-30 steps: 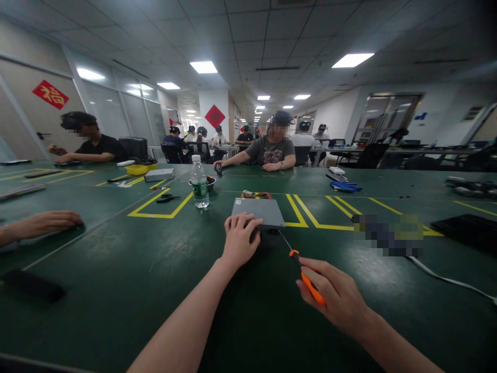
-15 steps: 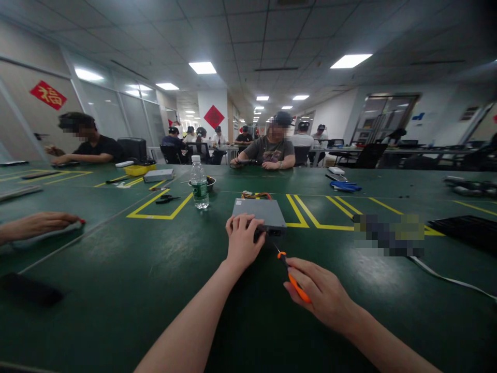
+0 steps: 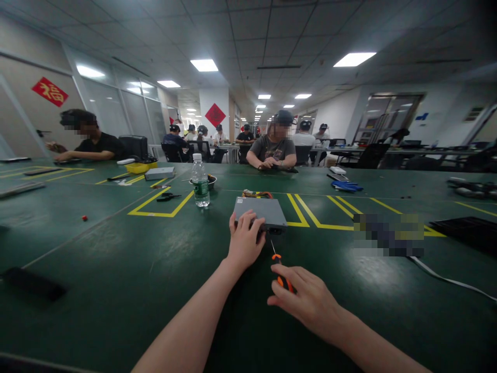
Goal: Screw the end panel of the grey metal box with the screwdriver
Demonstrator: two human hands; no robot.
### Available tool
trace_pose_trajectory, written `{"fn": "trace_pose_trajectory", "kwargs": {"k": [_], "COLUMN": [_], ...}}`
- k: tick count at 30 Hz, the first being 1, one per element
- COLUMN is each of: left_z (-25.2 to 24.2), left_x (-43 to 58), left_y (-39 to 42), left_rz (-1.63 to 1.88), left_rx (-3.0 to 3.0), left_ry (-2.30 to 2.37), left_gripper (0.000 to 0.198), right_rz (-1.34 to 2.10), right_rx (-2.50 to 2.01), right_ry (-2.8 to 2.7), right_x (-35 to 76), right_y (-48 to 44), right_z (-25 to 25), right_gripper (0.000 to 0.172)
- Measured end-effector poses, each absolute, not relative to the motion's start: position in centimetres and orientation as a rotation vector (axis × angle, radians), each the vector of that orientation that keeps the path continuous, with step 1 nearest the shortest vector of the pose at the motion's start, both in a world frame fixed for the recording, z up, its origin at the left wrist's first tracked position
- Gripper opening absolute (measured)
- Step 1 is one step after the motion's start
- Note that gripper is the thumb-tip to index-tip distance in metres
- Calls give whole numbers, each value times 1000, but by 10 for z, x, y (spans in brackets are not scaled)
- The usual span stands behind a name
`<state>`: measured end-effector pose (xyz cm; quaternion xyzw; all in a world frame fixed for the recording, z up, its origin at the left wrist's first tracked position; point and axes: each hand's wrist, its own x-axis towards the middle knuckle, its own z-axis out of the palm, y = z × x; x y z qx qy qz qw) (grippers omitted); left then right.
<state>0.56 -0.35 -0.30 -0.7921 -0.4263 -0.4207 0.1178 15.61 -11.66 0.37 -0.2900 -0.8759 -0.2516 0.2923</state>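
Observation:
A grey metal power supply unit lies flat on the green table, its socket side facing me and its coloured cables at the far side. My left hand is closed over its near left edge, fingers on top. A screwdriver with an orange and black handle slants up from my right hand towards the unit's near side, below the socket. My right hand has the handle between thumb and fingers, with the grip loose. Whether the screwdriver's tip touches the unit, I cannot tell.
A water bottle stands left of the unit, before a small bowl. Black pliers lie farther left; blue gloves lie at the back right. A small red object is on the left. Co-workers sit across the table.
My right hand has shifted slightly left and its fingers have loosened; the screwdriver stands straighter. A co-worker's hand at the left has gone from the red object. The person opposite has brought their hands together.

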Motion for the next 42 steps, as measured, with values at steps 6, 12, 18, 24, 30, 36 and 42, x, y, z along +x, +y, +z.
{"fn": "trace_pose_trajectory", "kwargs": {"k": [6,12,18,24,30,36,42], "left_z": [-1,1,0,-1,0,1,0], "left_x": [3,3,3,3,3,3,3], "left_y": [-3,-5,-4,-4,-5,-6,-6], "left_rz": [-1221,-1238,-1237,-1232,-1220,-1202,-1189], "left_rx": [-2433,-2442,-2442,-2441,-2445,-2433,-2435], "left_ry": [-1129,-1159,-1164,-1164,-1166,-1182,-1185], "left_gripper": [28,30,30,31,32,32,32], "right_rz": [-585,-723,-555,-418,-480,-410,-493], "right_rx": [-806,-633,-735,-802,-656,-724,-686], "right_ry": [-2477,-2320,-2287,-2432,-2239,-2310,-2266], "right_x": [157,160,154,151,149,152,153], "right_y": [-120,-111,-114,-121,-115,-117,-117], "right_z": [17,23,10,16,10,13,14], "right_gripper": [31,21,16,32,21,28,24]}}
